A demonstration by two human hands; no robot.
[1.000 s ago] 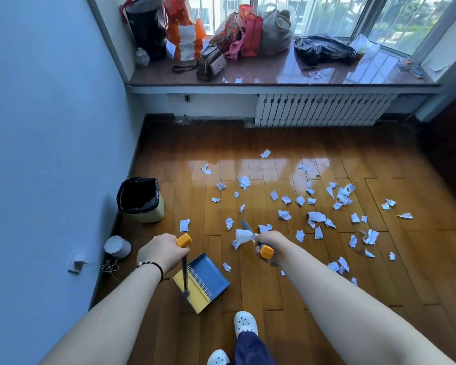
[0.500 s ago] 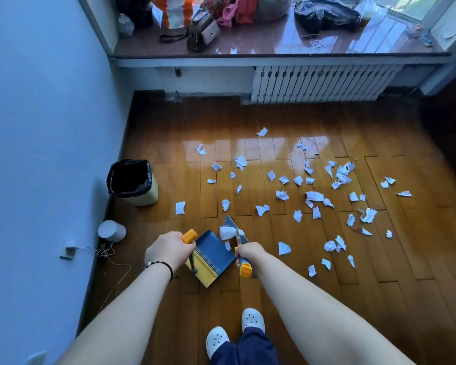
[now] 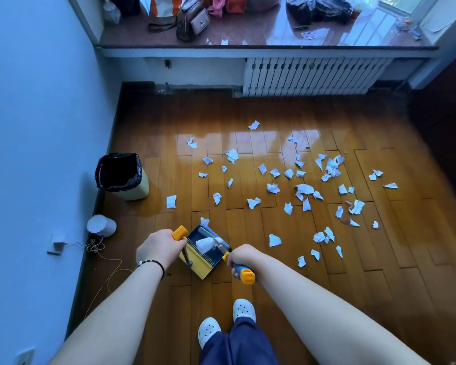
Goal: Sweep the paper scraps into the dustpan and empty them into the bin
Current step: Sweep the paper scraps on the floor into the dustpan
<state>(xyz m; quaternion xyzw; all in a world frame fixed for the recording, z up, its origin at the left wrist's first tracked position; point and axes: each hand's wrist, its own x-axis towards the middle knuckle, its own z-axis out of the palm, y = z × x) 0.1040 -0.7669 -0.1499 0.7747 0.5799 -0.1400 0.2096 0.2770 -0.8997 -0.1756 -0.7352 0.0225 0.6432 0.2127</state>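
Head: paper scrap in dustpan

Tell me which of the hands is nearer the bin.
Left. The left hand grips the dustpan handle below and right of the bin; the right hand, gripping the broom handle, lies farther right.

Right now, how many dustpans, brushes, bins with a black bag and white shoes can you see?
Dustpan: 1
Brush: 1
Bin with a black bag: 1
White shoes: 2
Total: 5
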